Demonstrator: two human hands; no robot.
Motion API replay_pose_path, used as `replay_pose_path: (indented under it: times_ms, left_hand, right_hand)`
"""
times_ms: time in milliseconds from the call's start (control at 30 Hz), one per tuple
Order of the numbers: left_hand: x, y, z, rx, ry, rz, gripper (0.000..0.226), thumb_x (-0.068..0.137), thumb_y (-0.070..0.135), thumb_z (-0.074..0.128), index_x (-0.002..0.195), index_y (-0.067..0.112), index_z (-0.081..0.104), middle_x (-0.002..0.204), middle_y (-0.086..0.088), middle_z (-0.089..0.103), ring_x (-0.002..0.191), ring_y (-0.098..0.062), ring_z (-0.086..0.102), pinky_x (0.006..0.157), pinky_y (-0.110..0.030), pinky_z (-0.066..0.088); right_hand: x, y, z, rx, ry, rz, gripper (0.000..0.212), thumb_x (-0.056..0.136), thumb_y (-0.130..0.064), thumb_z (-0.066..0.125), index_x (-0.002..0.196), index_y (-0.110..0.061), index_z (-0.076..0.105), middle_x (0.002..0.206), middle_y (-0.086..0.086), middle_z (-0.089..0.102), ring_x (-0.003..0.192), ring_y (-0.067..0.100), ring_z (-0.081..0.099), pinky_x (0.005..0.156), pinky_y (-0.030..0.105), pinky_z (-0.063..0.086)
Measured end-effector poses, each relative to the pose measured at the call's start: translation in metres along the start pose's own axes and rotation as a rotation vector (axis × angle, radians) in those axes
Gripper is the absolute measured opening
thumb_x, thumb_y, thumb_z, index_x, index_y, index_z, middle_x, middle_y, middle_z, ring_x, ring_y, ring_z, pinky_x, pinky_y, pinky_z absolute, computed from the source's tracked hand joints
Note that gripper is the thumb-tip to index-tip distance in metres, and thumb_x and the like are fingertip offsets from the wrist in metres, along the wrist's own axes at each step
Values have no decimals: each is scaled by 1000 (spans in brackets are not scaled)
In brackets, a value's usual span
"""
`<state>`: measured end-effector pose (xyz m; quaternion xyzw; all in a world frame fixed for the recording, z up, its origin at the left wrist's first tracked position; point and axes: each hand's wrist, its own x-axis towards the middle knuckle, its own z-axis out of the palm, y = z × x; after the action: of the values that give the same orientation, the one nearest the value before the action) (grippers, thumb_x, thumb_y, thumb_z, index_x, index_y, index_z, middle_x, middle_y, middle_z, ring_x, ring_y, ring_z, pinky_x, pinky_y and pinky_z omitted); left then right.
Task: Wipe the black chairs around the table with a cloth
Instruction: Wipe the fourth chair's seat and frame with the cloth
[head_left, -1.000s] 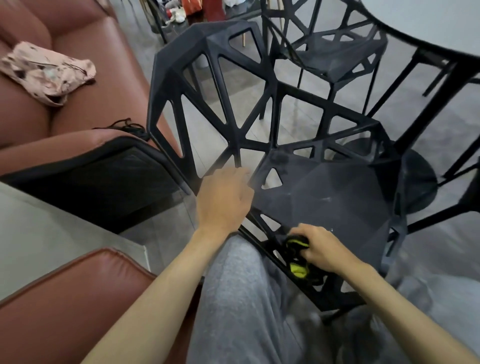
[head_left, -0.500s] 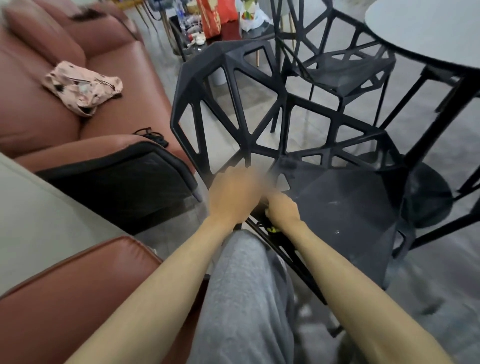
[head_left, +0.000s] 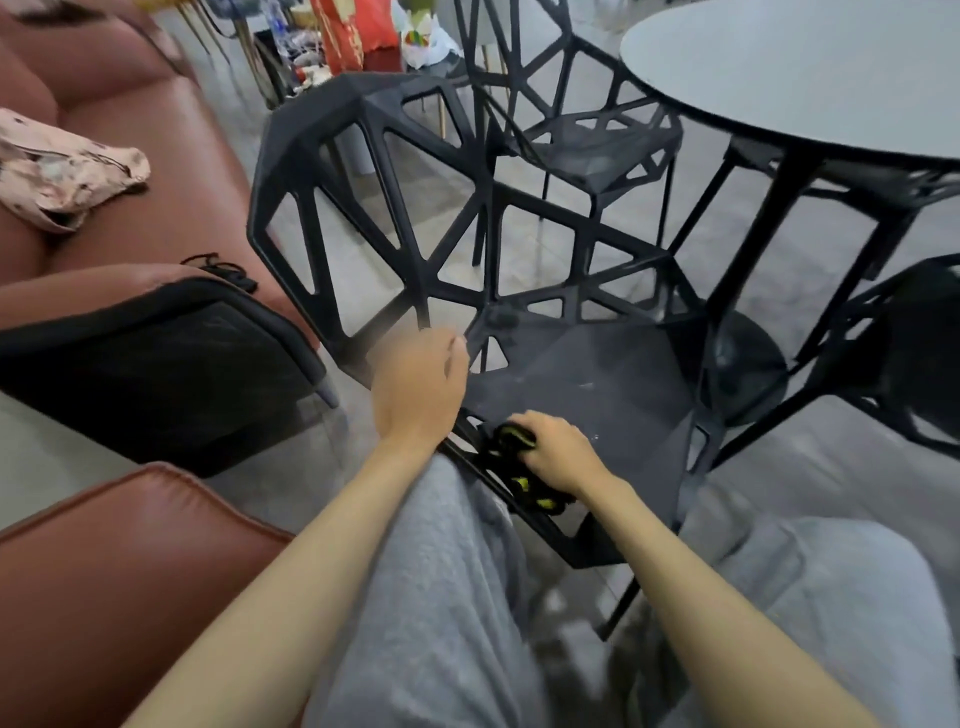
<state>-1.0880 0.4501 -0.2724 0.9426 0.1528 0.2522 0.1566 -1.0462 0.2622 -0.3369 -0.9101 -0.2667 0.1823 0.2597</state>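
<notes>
A black openwork chair (head_left: 597, 384) stands right in front of me, its lattice back to the left and its seat dusty grey. My left hand (head_left: 418, 384) grips the chair frame where the back meets the seat. My right hand (head_left: 558, 454) presses a black and yellow cloth (head_left: 514, 460) against the near left edge of the seat. A second black chair (head_left: 587, 150) stands behind it, and part of a third chair (head_left: 904, 358) shows at the right, both around the round grey table (head_left: 810, 73).
A brown leather sofa (head_left: 135, 156) with a pink garment (head_left: 62, 166) runs along the left, with a black cushion (head_left: 156, 364) on its arm. A brown armrest (head_left: 104, 582) is near left. My grey-trousered legs (head_left: 447, 597) fill the bottom. A cluttered stand (head_left: 332, 47) sits at the back.
My right hand with the cloth slid left along the seat's near edge toward my left hand, then came back right a little. The view rose, showing more of the table.
</notes>
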Motion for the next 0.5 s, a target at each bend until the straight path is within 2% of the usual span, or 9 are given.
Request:
replay_pose_path:
  times_ms: [100, 200, 300, 400, 500]
  left_hand:
    - [0, 6, 3, -10, 9, -60, 34, 106, 42, 39, 96, 25, 67, 88, 10, 66, 86, -18, 58, 81, -42, 49]
    - [0, 5, 5, 48, 3, -69, 34, 103, 49, 40, 98, 27, 66, 92, 11, 67, 91, -17, 58, 84, -38, 47]
    - [0, 6, 9, 97, -15, -61, 38, 101, 54, 39, 96, 28, 66, 90, 12, 66, 88, -16, 57, 82, -38, 48]
    - [0, 5, 10, 137, -32, -54, 42, 101, 57, 38, 97, 27, 67, 92, 11, 68, 88, -17, 57, 80, -38, 47]
    - [-1, 8, 9, 166, -48, -55, 44, 100, 58, 38, 98, 26, 67, 95, 9, 70, 90, -19, 59, 80, -38, 46]
  right_hand:
    - [-11, -12, 2, -33, -4, 33, 41, 85, -10, 55, 117, -33, 66, 115, -3, 65, 108, 32, 62, 86, 43, 52]
    - [-55, -3, -10, -87, -68, 80, 49, 84, -11, 55, 122, -40, 64, 112, -7, 63, 108, 28, 61, 86, 41, 52]
    - [-93, 3, -20, -152, -87, 20, 49, 85, -12, 56, 123, -42, 62, 109, -11, 57, 106, 22, 55, 83, 41, 52]
    - [-68, -10, -10, -223, -5, 13, 40, 87, -14, 54, 121, -35, 59, 107, -5, 57, 105, 28, 58, 78, 42, 52]
    - [-15, -24, 12, -171, 61, 72, 24, 87, -12, 55, 110, -22, 55, 99, 2, 53, 99, 37, 61, 69, 39, 43]
